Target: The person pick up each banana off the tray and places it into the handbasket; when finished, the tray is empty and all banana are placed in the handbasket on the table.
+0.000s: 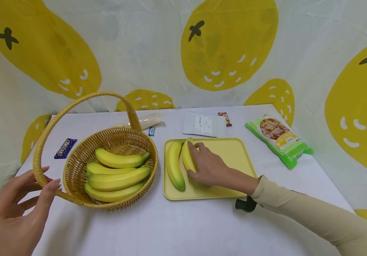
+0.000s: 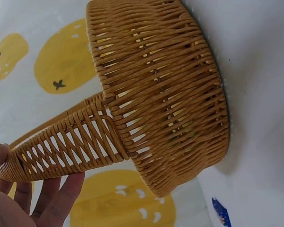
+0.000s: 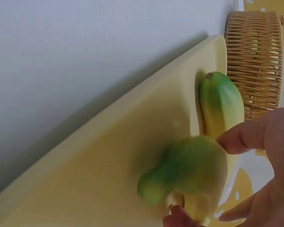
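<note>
My left hand (image 1: 20, 209) grips the arched handle (image 1: 50, 126) of a woven wicker basket (image 1: 75, 161), with the thumb on the near side. Several yellow bananas (image 1: 119, 178) lie in the basket. To its right is a pale yellow tray (image 1: 234, 153). Over the tray, my right hand (image 1: 212, 166) holds a banana (image 1: 188, 156) between thumb and fingers; in the right wrist view this banana (image 3: 194, 165) is blurred and greenish at its end. Another banana (image 1: 173, 165) lies on the tray just left of it.
A green food bag (image 1: 279, 138) lies right of the tray. Behind the tray are a pale pouch (image 1: 202, 125) and a red packet (image 1: 225, 119). A blue wrapper (image 1: 65, 148) lies left of the basket; a clear plastic packet (image 1: 149, 121) and a small teal packet (image 1: 151, 131) lie behind it.
</note>
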A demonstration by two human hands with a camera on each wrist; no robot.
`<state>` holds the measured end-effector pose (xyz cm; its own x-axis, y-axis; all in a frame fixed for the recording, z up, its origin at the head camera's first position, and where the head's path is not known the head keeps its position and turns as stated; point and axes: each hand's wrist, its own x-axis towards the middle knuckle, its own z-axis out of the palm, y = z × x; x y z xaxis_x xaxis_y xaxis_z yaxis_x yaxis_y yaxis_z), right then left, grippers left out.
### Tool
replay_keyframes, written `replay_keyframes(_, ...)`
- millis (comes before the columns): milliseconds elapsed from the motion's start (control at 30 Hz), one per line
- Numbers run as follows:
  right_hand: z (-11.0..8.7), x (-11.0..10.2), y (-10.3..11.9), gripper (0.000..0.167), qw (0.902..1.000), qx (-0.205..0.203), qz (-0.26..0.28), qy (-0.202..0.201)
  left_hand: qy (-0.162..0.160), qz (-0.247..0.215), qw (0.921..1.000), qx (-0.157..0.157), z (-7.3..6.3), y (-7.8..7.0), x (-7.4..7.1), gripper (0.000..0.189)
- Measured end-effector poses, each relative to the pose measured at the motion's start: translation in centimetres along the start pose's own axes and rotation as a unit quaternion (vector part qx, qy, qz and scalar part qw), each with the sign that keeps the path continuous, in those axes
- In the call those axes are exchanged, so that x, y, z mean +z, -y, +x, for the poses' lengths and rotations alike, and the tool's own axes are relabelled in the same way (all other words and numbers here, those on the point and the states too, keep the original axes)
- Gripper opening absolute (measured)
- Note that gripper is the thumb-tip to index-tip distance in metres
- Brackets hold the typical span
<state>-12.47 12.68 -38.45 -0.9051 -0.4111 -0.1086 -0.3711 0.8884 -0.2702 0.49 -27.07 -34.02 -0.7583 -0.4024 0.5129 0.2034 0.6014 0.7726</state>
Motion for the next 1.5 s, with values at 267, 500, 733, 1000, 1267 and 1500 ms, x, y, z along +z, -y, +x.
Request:
replay_keyframes(267,0.3,0.3,0.1,0.089,0.9999,0.002,-0.006,0.011,0.001,0.006,0.9999,-0.009,0.1,0.2,0.1,0.046)
replay_keyframes(500,0.3,0.0,0.2,0.086,0.9999,0.014,-0.004,0.006,0.002,-0.001,1.0000,-0.003,0.1,0.2,0.1,0.045)
replay_keyframes(733,0.2,-0.4,-0.1,0.086,0.9998,0.018,-0.002,-0.002,-0.001,-0.008,0.9999,-0.007,0.1,0.4,0.0,0.045)
replay_keyframes(1000,0.1,-1.4,-0.4,0.084,0.9998,0.015,0.003,-0.015,-0.001,0.001,0.9999,-0.017,-0.1,0.1,0.0,0.045)
replay_keyframes(1267,0.1,-3.1,-0.1,0.082,0.9991,-0.009,0.011,-0.041,0.000,0.003,0.9998,-0.018,0.0,0.2,0.0,0.046)
replay_keyframes(1500,0.1,-4.6,0.7,0.082,0.9958,-0.042,0.029,-0.076,-0.001,0.005,0.9997,-0.023,0.0,-0.1,0.0,0.047)
